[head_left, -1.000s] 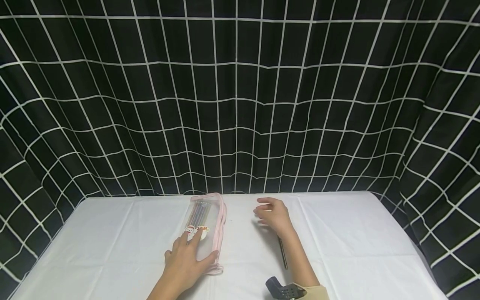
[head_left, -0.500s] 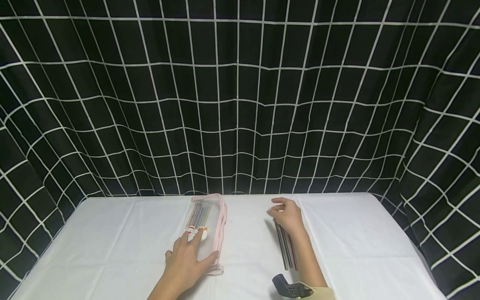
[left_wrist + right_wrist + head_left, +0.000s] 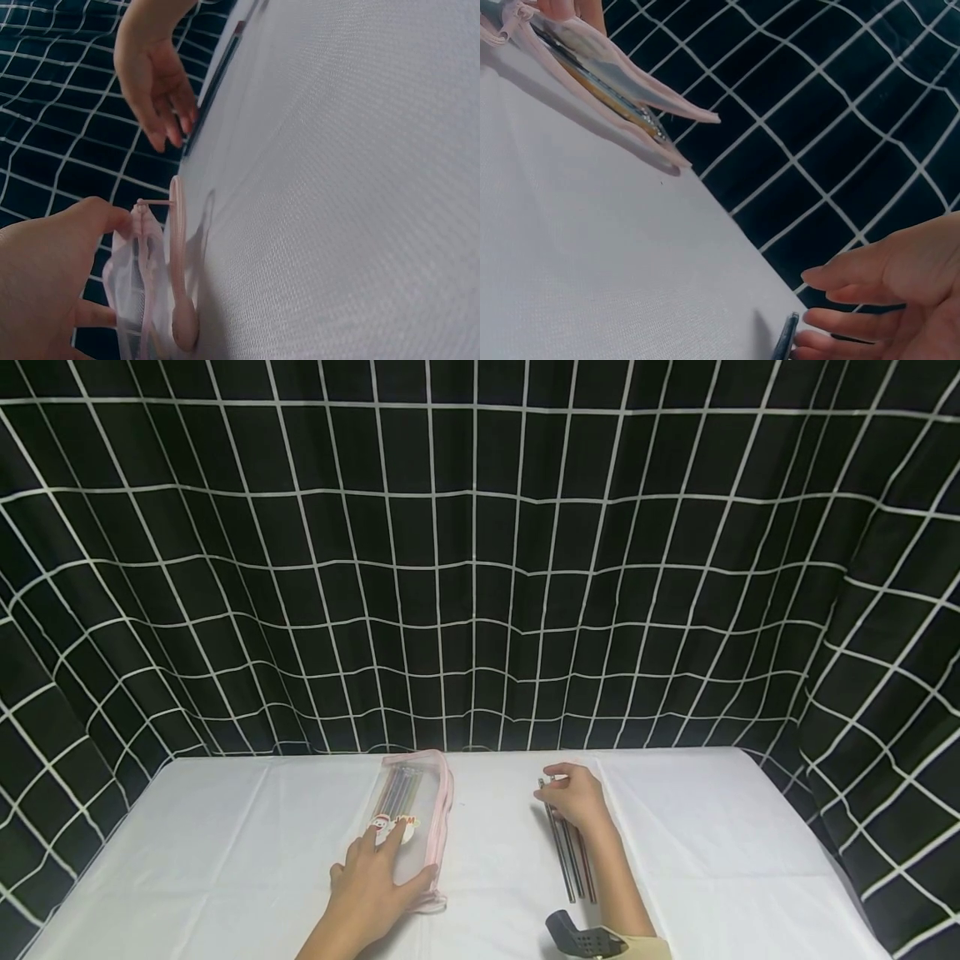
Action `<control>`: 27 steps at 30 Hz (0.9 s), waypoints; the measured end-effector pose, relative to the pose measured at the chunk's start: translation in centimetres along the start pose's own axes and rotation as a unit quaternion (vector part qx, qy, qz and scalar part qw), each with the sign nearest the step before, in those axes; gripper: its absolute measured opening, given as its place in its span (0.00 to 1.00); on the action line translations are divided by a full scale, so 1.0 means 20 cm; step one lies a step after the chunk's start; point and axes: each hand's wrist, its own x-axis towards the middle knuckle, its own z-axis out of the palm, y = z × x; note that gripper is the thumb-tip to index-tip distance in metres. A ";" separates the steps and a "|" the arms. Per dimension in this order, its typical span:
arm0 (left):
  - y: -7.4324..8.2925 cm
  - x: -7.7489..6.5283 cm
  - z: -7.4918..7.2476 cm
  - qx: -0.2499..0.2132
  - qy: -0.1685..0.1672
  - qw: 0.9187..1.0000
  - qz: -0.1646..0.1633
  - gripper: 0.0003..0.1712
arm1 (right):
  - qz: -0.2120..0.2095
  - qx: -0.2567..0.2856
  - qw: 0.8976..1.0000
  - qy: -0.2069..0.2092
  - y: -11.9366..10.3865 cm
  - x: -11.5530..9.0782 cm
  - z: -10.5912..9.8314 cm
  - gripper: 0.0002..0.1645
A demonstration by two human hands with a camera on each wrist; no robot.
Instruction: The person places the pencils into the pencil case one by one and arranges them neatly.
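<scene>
My left hand (image 3: 367, 885) rests with spread fingers on a clear pencil case (image 3: 426, 835) with pink trim and a cartoon print. Several pencils (image 3: 399, 789) show through its plastic. In the left wrist view, the thumb of that hand (image 3: 45, 255) lies along the zipped edge. My right hand (image 3: 583, 800) is over the upper ends of slim dark sticks (image 3: 558, 852), pencil-like, one of them reddish, lying side by side. In the right wrist view its fingers (image 3: 855, 322) are loosely extended, with one stick's end (image 3: 786, 337) right by the fingertips.
A white cloth (image 3: 247, 843) covers the table. Behind and at the sides hangs a black curtain (image 3: 495, 593) with a white grid. The table's far edge runs just beyond the case and the right hand. A dark device (image 3: 585, 937) sits on the right wrist.
My right hand has shifted right and a little nearer. More sticks show beneath it than a second ago, and the leftmost one's upper end now sticks out left of the fingers. The left hand stays put.
</scene>
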 end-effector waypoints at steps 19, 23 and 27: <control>0.00 0.00 0.00 0.000 -0.002 1.000 0.001 0.46 | 0.000 -0.042 0.999 -0.008 -0.01 -0.02 0.05 0.28; 0.00 0.00 0.00 0.001 -0.003 1.000 -0.001 0.46 | 0.000 -0.045 0.999 -0.013 -0.02 -0.02 0.06 0.29; 0.00 0.00 -0.01 0.000 -0.005 1.000 -0.003 0.46 | -0.001 -0.056 0.998 -0.016 -0.02 -0.02 0.07 0.30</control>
